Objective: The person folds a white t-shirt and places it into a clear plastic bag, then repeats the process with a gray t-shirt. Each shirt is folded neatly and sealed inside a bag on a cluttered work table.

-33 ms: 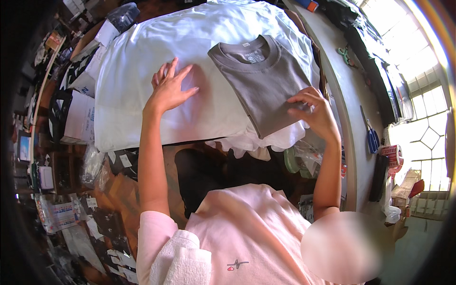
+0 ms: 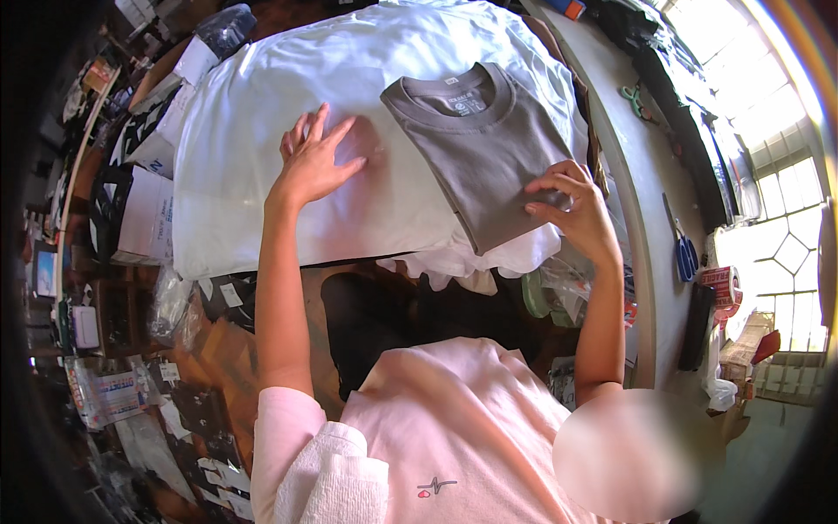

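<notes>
A folded grey T-shirt (image 2: 489,144) lies on the white cloth covering the table, its round collar toward the far side. My right hand (image 2: 576,205) is over the shirt's near right corner, fingers bent and the thumb apart from them, with nothing held between. Whether the fingertips touch the fabric, I cannot tell. To the left of the shirt, my left hand (image 2: 316,162) is spread over the white cloth (image 2: 253,131), casting a shadow beside it, and holds nothing.
Along the right runs a pale ledge (image 2: 650,218) bearing blue-handled scissors (image 2: 685,258), green-handled scissors (image 2: 635,102) and a red-and-white tape roll (image 2: 721,286). Cardboard boxes (image 2: 147,214) stand left of the table. Crumpled white fabric (image 2: 445,266) hangs at the near edge.
My right hand has shifted very slightly left over the shirt. My left hand and the shirt are nearly unmoved.
</notes>
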`<state>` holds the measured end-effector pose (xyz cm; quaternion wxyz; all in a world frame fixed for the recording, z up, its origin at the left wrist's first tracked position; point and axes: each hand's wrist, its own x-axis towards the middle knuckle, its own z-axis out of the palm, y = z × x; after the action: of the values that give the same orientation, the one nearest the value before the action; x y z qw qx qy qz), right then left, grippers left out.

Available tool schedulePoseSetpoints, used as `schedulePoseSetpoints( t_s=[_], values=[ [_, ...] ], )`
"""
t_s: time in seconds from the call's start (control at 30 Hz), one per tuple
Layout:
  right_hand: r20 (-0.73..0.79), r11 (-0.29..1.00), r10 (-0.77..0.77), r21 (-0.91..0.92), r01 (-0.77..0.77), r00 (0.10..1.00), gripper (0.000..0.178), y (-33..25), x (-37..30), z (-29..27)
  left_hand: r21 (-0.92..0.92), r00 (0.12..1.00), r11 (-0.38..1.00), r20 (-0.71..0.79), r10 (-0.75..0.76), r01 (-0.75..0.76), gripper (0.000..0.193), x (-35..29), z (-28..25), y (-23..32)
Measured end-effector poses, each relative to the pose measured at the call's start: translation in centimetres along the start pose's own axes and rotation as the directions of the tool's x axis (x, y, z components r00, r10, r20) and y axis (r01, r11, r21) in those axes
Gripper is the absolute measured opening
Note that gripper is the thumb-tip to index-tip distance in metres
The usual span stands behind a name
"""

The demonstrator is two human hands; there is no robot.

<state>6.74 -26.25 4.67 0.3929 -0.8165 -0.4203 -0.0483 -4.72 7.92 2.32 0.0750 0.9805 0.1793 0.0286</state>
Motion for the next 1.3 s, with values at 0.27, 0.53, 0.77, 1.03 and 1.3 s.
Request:
schedulePoseSetpoints(
  t_s=[0.27,0.53,0.77,1.03,1.3],
  values=[
    [0.372,0.848,0.151,0.428,-0.314,0.916,0.023,2.1,1.0,-5.5,0.001,0.924,0.997,-0.376,0.072,-0.077,0.042,1.3,2.2,1.1],
    [0.056,0.781,0.568,-0.35,-0.517,0.821,0.07,4.6,8.1,0.7,0.01,0.801,1.0,-0.598,0.014,-0.01,0.025,1.4,3.1,1.2],
    [-0.011,0.709,0.37,-0.643,-0.29,0.929,0.058,-4.2,9.5,1.8,-0.123,0.759,0.992,-0.649,-0.057,-0.03,0.021,1.3,3.4,0.9],
    [0.271,0.34,0.025,-0.907,0.247,0.962,0.061,-10.8,5.4,11.4,-0.191,0.654,0.978,-0.75,-0.092,-0.081,0.018,1.5,4.5,1.9],
    [0.087,0.284,-0.016,-0.955,0.088,0.996,0.046,-6.9,5.5,11.4,-0.235,0.617,0.967,-0.777,-0.126,-0.098,0.008,1.3,3.9,0.9]
  ],
)
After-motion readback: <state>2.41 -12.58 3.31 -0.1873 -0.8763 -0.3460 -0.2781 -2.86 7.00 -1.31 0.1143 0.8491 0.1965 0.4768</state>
